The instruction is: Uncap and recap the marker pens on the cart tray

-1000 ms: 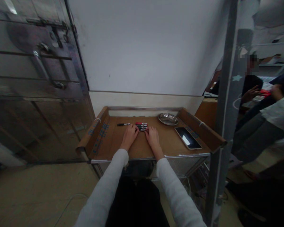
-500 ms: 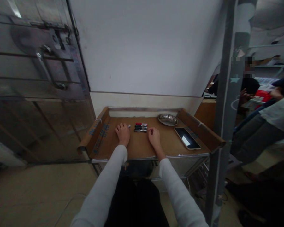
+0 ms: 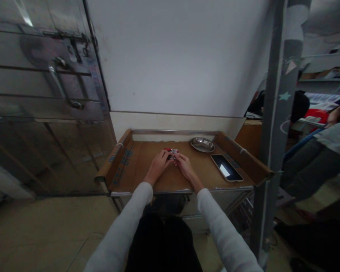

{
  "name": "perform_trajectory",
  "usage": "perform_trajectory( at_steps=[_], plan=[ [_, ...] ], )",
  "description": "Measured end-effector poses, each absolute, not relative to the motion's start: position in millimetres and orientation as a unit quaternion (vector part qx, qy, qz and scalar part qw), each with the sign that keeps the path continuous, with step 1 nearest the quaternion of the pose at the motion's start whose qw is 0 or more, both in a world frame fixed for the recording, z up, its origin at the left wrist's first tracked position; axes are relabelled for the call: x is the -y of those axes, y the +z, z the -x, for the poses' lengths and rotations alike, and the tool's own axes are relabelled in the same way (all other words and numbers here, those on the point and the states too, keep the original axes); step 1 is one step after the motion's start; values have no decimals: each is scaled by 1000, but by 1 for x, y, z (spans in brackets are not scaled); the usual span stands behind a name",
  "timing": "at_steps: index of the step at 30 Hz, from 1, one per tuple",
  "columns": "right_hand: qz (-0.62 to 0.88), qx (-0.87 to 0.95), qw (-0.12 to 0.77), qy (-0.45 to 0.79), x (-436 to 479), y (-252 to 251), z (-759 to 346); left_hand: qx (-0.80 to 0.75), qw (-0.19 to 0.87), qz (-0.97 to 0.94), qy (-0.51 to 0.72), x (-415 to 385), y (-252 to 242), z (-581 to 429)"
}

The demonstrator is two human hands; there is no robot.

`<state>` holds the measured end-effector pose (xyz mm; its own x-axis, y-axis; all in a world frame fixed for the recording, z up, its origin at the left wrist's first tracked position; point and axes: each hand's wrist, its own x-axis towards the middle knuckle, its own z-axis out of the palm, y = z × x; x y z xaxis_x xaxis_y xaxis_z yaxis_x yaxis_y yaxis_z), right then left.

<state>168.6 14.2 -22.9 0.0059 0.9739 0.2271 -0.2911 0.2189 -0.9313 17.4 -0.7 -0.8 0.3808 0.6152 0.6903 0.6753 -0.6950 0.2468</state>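
My left hand [image 3: 158, 165] and my right hand [image 3: 184, 164] meet over a small row of markers on the cardboard-lined table top. Curled fingers of the left press on the left ends, and the right pinches the right ends. At the far side of the row a red marker [image 3: 172, 150] shows. Dark markers [image 3: 170, 157] lie between my fingertips, partly covered, so how many are gripped is hidden.
A round steel dish [image 3: 203, 144] stands at the back right, with a phone [image 3: 226, 167] in front of it. Cardboard side walls [image 3: 245, 156] edge the table. A grey post [image 3: 276, 113] rises at the right, people beyond it. A metal door [image 3: 45, 94] is at the left.
My left hand has moved right from the table's left part to the markers, with a small white-tipped item formerly beside its fingers. My right hand has closed in on their right ends.
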Motion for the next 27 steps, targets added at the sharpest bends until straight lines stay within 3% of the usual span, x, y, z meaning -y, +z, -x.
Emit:
perform_trajectory(
  at_steps=[5, 10, 15, 27],
  plan=[
    [346, 400, 664, 529, -16, -25, -170, 423, 10, 749, -510, -4, -5, -14],
    [336, 425, 655, 526, -17, -29, -170, 326, -18, 838, -437, -6, -8, -18],
    [334, 425, 644, 541, -16, -28, -171, 377, -15, 794, -476, -7, -6, -14],
    [326, 382, 652, 569, -17, -31, -174, 326, -59, 798, -503, -3, -4, -13]
  ],
)
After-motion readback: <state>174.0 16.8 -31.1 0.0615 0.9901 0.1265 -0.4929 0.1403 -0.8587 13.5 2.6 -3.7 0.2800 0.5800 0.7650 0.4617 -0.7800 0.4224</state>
